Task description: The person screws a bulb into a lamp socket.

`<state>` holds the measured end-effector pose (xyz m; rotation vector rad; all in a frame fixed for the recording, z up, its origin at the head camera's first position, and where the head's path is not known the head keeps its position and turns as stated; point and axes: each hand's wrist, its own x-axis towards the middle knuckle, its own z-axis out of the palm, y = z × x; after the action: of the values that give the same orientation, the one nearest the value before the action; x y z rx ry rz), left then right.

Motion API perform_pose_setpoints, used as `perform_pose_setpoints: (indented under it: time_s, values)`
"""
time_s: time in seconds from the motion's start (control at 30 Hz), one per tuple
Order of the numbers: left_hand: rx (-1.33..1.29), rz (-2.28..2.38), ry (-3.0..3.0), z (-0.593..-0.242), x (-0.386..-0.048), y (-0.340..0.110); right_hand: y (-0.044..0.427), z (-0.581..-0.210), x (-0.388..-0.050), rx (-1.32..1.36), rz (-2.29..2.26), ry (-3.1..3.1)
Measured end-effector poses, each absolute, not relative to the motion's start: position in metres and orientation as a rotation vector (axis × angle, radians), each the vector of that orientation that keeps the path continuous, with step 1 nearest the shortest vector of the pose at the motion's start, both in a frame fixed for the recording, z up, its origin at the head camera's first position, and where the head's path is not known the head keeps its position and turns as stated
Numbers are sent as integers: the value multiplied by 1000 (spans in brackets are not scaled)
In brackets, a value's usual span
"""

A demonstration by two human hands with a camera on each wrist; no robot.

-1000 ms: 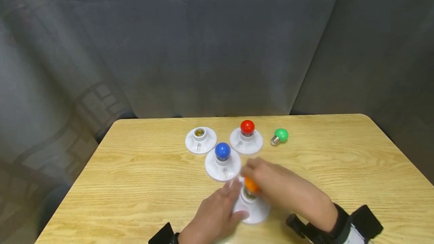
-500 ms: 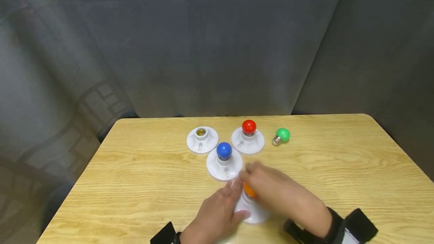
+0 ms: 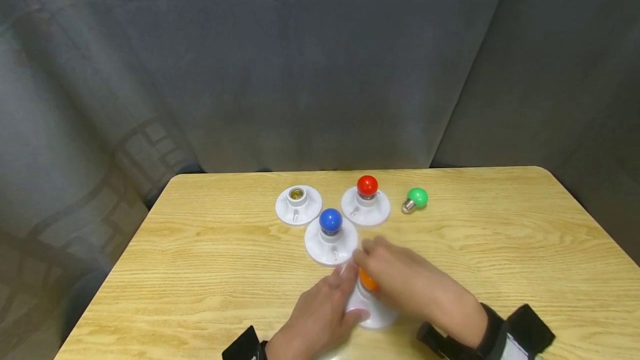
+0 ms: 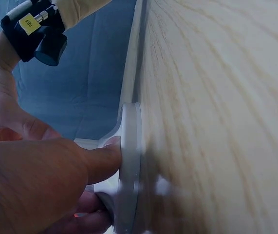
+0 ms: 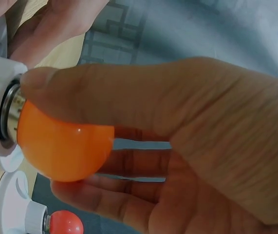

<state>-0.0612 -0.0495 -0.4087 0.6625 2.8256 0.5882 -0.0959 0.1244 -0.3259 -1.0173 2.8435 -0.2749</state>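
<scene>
An orange light bulb (image 5: 65, 141) sits with its metal base partly inside the socket of a white lamp holder (image 3: 377, 315). My right hand (image 3: 400, 271) holds that bulb, its thumb and fingers curled round the globe in the right wrist view. On the left side of the same holder, my left hand (image 3: 320, 313) grips the round base at its rim, thumb on the near side in the left wrist view. Just beyond stands a blue bulb (image 3: 330, 221) in its own white holder (image 3: 320, 251).
A red bulb (image 3: 367, 185) stands upright in a holder (image 3: 377, 215) at the back. Left of it is a holder with a bare socket (image 3: 297, 194). A green bulb (image 3: 417, 198) lies on its side on the wooden table (image 3: 200, 249), before a grey curtain (image 3: 310, 71).
The orange bulb has come down from a tilt above the socket into it, my right hand lowering with it. My left hand stays on the holder.
</scene>
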Motion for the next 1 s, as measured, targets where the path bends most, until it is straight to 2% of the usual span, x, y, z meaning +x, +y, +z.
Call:
perform_pose_setpoints:
  time_s: [1.0]
  values:
    - [613,634,2789,-411,-62,-49,121,-333,-99,-973,-426,2909]
